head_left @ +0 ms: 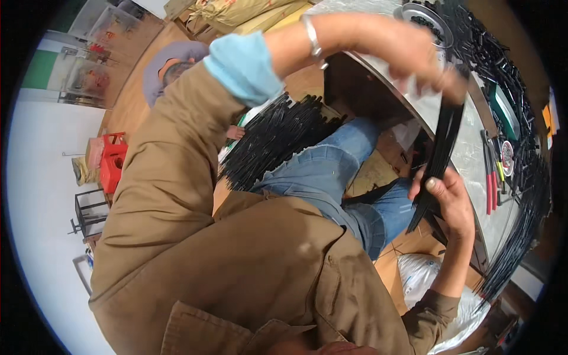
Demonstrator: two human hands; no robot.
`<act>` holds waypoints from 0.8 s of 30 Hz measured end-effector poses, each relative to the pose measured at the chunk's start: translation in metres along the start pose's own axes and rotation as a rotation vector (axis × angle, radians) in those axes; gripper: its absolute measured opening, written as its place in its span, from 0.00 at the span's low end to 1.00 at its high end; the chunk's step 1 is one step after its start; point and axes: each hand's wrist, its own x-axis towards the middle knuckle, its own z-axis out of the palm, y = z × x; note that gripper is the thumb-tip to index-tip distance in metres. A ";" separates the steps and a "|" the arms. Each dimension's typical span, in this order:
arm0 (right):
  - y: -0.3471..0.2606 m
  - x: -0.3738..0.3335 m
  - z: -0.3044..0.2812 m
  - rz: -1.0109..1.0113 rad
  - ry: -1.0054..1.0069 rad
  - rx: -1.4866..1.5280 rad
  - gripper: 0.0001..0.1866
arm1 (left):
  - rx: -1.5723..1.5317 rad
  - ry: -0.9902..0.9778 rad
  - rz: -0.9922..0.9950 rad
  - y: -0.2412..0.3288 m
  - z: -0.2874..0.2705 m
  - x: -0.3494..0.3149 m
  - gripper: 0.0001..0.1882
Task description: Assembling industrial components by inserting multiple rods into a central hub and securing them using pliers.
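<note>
My right hand [452,201] is wrapped round the lower part of a bundle of thin black rods [442,142], thumb across it. The bundle slants upward beside the table edge, its lower ends fanned out slightly. My left hand [423,56], with a bangle on the wrist, reaches over to the bundle's upper end. Motion smears its fingers, so their grip cannot be made out. A large heap of similar black rods [278,139] lies to the left of my knees.
On the worktable [473,130] are a metal dish [448,36] of small dark parts, a green-edged tray [504,109], red-handled pliers [490,183] and scattered black pieces [494,56]. Another person [177,62] is beyond my left arm. A white plastic bag [419,269] stands below the table.
</note>
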 end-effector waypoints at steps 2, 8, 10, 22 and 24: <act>0.030 -0.005 -0.002 0.085 -0.053 -0.048 0.17 | -0.176 -0.042 -0.001 0.002 0.034 -0.022 0.24; 0.027 -0.007 0.028 0.225 -0.255 -0.192 0.08 | 0.524 -0.199 0.335 0.025 0.122 -0.008 0.25; 0.025 -0.004 0.033 0.263 -0.365 -0.427 0.05 | 0.239 -0.351 0.325 0.002 0.163 -0.007 0.23; -0.010 -0.064 0.045 -0.309 0.225 -0.584 0.05 | -0.071 0.113 0.178 0.002 0.193 0.008 0.14; -0.010 -0.069 0.048 -0.352 0.137 -0.414 0.04 | -0.074 0.301 0.267 0.024 0.172 0.021 0.13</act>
